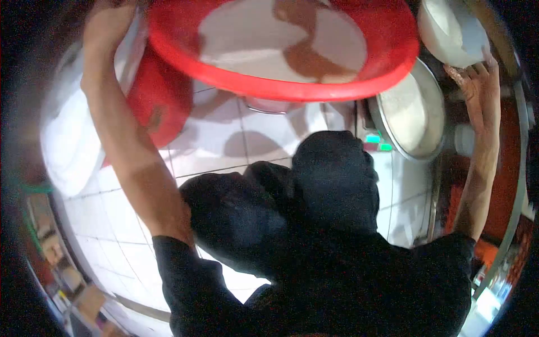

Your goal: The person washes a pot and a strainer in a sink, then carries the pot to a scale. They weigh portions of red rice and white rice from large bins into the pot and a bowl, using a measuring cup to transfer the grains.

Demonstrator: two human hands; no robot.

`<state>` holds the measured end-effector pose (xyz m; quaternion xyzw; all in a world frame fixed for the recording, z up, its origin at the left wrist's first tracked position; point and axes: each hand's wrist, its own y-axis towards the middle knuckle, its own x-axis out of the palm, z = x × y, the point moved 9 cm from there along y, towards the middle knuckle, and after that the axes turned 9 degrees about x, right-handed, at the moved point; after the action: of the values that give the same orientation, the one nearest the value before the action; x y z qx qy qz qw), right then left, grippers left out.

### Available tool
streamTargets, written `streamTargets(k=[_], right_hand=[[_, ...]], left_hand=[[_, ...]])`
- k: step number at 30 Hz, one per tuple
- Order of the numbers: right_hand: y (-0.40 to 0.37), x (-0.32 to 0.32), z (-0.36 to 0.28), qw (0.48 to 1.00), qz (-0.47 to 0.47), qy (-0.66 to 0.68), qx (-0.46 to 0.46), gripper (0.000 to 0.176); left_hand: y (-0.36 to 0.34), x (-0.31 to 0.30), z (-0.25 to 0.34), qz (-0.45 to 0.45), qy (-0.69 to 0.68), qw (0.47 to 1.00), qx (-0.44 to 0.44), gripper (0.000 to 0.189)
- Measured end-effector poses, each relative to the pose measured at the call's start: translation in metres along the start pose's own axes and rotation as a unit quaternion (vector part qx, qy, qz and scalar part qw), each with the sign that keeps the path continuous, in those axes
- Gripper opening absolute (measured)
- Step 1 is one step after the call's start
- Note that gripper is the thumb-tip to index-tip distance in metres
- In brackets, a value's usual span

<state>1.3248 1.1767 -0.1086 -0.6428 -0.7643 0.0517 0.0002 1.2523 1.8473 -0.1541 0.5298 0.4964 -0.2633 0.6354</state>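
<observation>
A wide red basin (258, 87) fills the top middle, with a pale, whitish material (252, 33) inside it and dark shadows across that. My left arm reaches up along the basin's left side, and my left hand (112, 14) is cut by the top edge, its fingers out of sight. At the upper right my right hand (480, 78) is at the lower rim of a white bowl (455, 33), fingers against it. Pale material shows inside this bowl. Below it, a metal bowl (415, 112) holds a whitish, powdery material.
A red container (163, 101) stands beneath the basin's left side, beside a large white object (73, 140). White tiles (106, 236) cover the floor. Small green-lit items (379, 142) lie near the metal bowl. Assorted items (67, 275) line the lower left.
</observation>
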Motion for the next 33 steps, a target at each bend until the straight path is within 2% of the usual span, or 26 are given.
streamTargets(k=[1,2,3,4,5,6,7,8,9,10,12,13,15,16,18,19,20,22,23,25,26,28,29,31,32,33], right_hand=[[0.010,0.016,0.003,1.000,-0.022,0.012,-0.008,0.056],[0.023,0.036,0.014,0.999,-0.039,-0.010,0.006,0.057],[0.036,0.056,0.025,0.998,-0.057,-0.031,0.020,0.057],[0.048,0.075,0.027,0.996,-0.047,-0.069,-0.012,0.056],[0.055,0.107,0.036,0.984,-0.103,-0.133,-0.051,0.057],[0.057,0.138,0.044,0.964,-0.153,-0.197,-0.093,0.058],[0.045,0.165,0.036,0.895,-0.117,-0.371,-0.220,0.059],[0.032,0.188,0.032,0.779,-0.067,-0.525,-0.337,0.061],[0.041,0.202,0.050,0.743,-0.120,-0.560,-0.347,0.054],[0.035,0.221,0.050,0.744,-0.186,-0.564,-0.308,0.045],[0.060,0.226,0.061,0.832,-0.243,-0.478,-0.144,0.042],[0.056,0.232,0.051,0.833,-0.244,-0.475,-0.144,0.042],[0.055,0.227,0.029,0.843,-0.134,-0.512,-0.094,0.039],[0.066,0.217,0.047,0.843,-0.132,-0.514,-0.090,0.039],[0.054,0.222,0.065,0.718,-0.200,-0.517,-0.421,0.046],[0.047,0.227,0.063,0.744,-0.250,-0.530,-0.322,0.058],[0.050,0.224,0.063,0.744,-0.249,-0.531,-0.321,0.058],[0.072,0.215,0.084,0.813,-0.316,-0.472,-0.130,0.065],[0.071,0.212,0.086,0.813,-0.315,-0.472,-0.128,0.065],[0.045,0.215,0.057,0.754,-0.225,-0.495,-0.369,0.060],[0.042,0.216,0.055,0.757,-0.222,-0.495,-0.363,0.060],[0.056,0.215,0.070,0.871,-0.306,-0.370,-0.104,0.057],[0.061,0.214,0.078,0.871,-0.306,-0.370,-0.104,0.057],[0.043,0.225,0.064,0.725,-0.217,-0.503,-0.419,0.053],[0.040,0.225,0.060,0.726,-0.214,-0.502,-0.418,0.053],[0.045,0.223,0.063,0.753,-0.237,-0.505,-0.349,0.049]], left_hand=[[-0.004,0.005,-0.023,-0.113,0.056,0.992,0.008,0.056],[-0.022,-0.007,-0.019,-0.094,0.068,0.992,0.052,0.062],[-0.039,-0.025,-0.024,-0.076,-0.019,0.997,-0.027,0.066],[-0.059,-0.038,-0.020,-0.044,-0.040,0.998,-0.029,0.069],[-0.077,-0.041,0.001,-0.177,-0.067,0.978,-0.088,0.074],[-0.097,-0.080,0.052,-0.061,-0.145,0.987,0.009,0.081],[-0.100,-0.059,0.034,-0.103,-0.092,0.990,0.009,0.094],[-0.110,-0.062,0.036,-0.115,-0.034,0.993,-0.017,0.102],[-0.118,-0.060,0.041,-0.148,-0.029,0.988,-0.032,0.105],[-0.134,-0.063,0.046,-0.106,-0.042,0.993,-0.031,0.104],[-0.167,-0.084,0.075,-0.025,0.050,0.998,0.034,0.093],[-0.177,-0.085,0.078,-0.025,0.053,0.998,0.035,0.093],[-0.194,-0.095,0.088,0.028,0.066,0.996,0.062,0.074],[-0.201,-0.097,0.088,0.026,0.063,0.996,0.064,0.074],[-0.208,-0.099,0.095,0.023,0.075,0.990,0.114,0.057],[-0.207,-0.100,0.096,0.022,0.078,0.988,0.132,0.052],[-0.207,-0.103,0.096,0.022,0.077,0.988,0.133,0.052],[-0.204,-0.107,0.098,0.015,0.088,0.985,0.149,0.050],[-0.204,-0.113,0.099,0.028,0.099,0.981,0.163,0.048],[-0.199,-0.139,0.097,0.088,0.126,0.974,0.164,0.048],[-0.195,-0.151,0.093,0.105,0.150,0.969,0.164,0.047],[-0.184,-0.173,0.093,0.168,0.198,0.955,0.142,0.034],[-0.177,-0.179,0.083,0.161,0.224,0.956,0.100,0.034],[-0.162,-0.194,0.086,0.194,0.226,0.950,0.095,0.034],[-0.159,-0.202,0.089,0.229,0.227,0.942,0.093,0.036],[-0.157,-0.206,0.094,0.256,0.221,0.937,0.087,0.037]])
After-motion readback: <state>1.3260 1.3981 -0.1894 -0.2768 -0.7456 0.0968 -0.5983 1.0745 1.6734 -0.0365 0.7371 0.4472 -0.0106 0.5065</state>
